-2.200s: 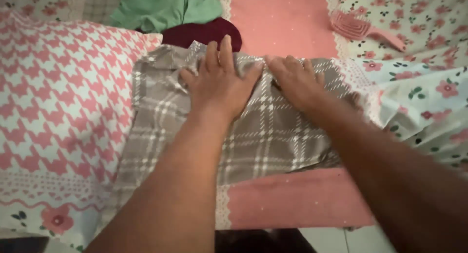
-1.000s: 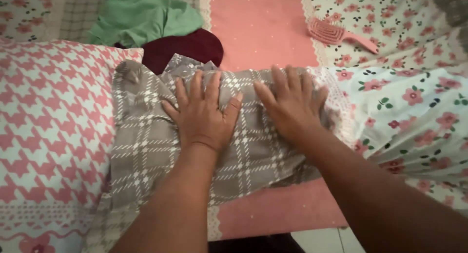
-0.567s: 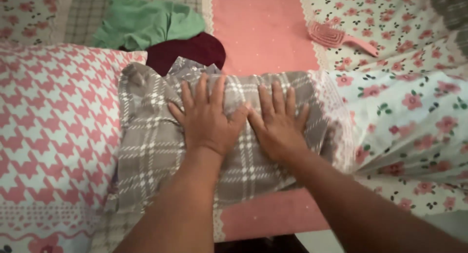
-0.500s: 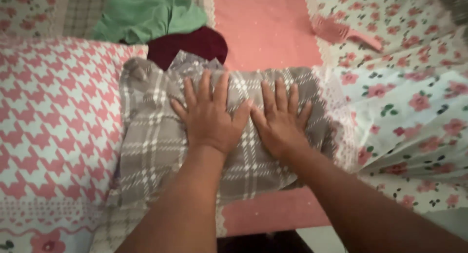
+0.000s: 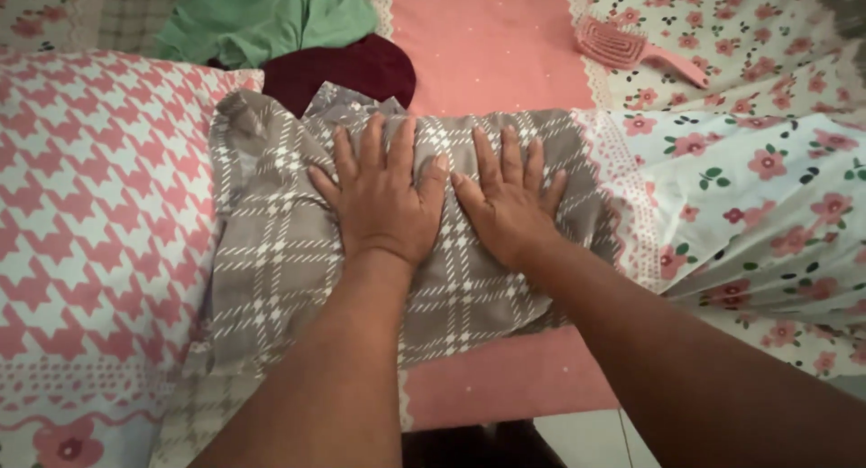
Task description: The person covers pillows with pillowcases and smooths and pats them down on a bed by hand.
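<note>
You pressed your left hand [image 5: 383,197] and right hand [image 5: 507,202] flat, fingers spread, gripping nothing, on the soft grey checked cloth [image 5: 280,251] lying on the pink bedsheet [image 5: 487,44] beside the patterned pillow [image 5: 90,206]. Since two seconds earlier, your hands had drawn together, thumbs almost touching.

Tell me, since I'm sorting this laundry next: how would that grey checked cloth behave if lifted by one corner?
The grey checked cloth would probably droop limply: it already wrinkles under the left hand and right hand. It looks thin, so likely light. Its folds would probably fall open, as nothing pins them.
</note>
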